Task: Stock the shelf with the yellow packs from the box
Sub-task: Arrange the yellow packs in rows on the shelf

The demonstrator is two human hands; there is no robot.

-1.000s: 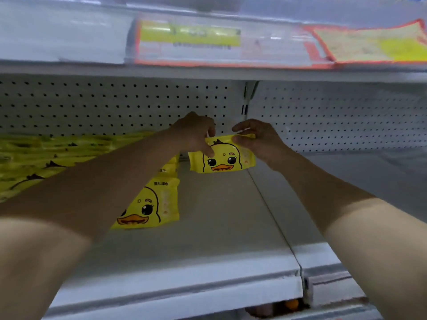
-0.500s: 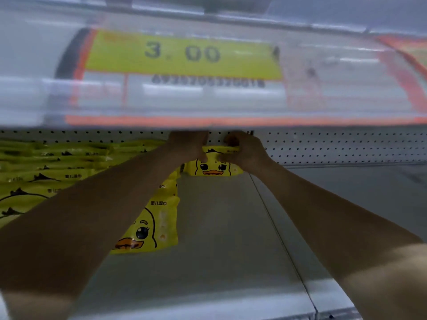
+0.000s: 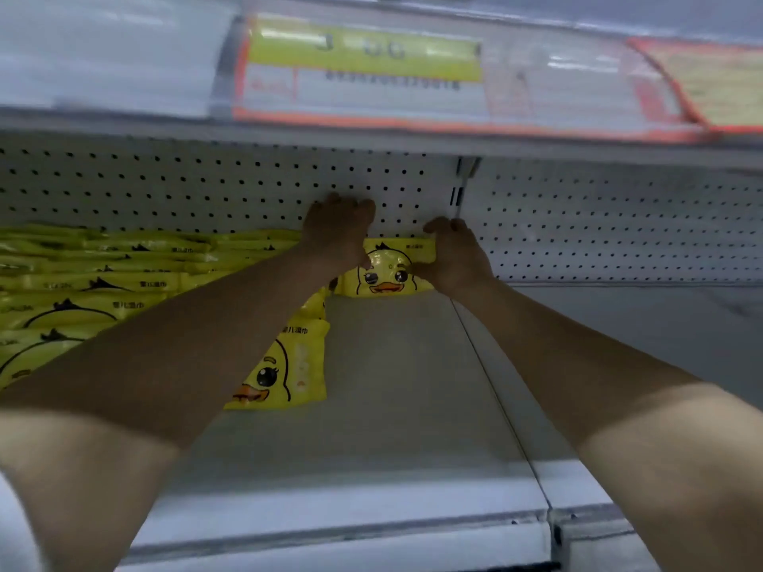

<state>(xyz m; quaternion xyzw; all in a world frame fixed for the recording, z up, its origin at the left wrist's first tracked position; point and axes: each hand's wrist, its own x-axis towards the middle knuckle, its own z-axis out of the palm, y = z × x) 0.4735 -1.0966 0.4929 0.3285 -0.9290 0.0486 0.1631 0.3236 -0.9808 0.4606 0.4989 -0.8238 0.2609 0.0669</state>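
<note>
Yellow pack (image 3: 386,271), duck face printed on the front, centre of the frame. It stands upright at the very back of the shelf (image 3: 392,427), against the perforated back panel (image 3: 206,183). Bottom edge on the shelf surface.

Left hand (image 3: 338,235) covers the pack's upper left corner. Fingers (image 3: 351,205) curled over the top toward the back panel, thumb on the printed front; fingertips hidden behind the pack.

Right hand (image 3: 454,260) on the upper right corner. Fingers (image 3: 438,227) bent over the top edge, thumb lying along the pack's right side. Both hands clamped on the same pack, one at each end.

Stocked packs (image 3: 82,282) fill the left of the frame in overlapping rows, front to back. The nearest duck-faced one (image 3: 285,365) sits lower centre-left, partly under the left forearm. The held pack is just right of the back row; whether they touch cannot be told.

A seam (image 3: 495,386) between shelf boards runs toward the lower right, passing under the right wrist.

Price strip (image 3: 363,72), yellow and orange, on the shelf edge above, upper centre; print blurred.
</note>
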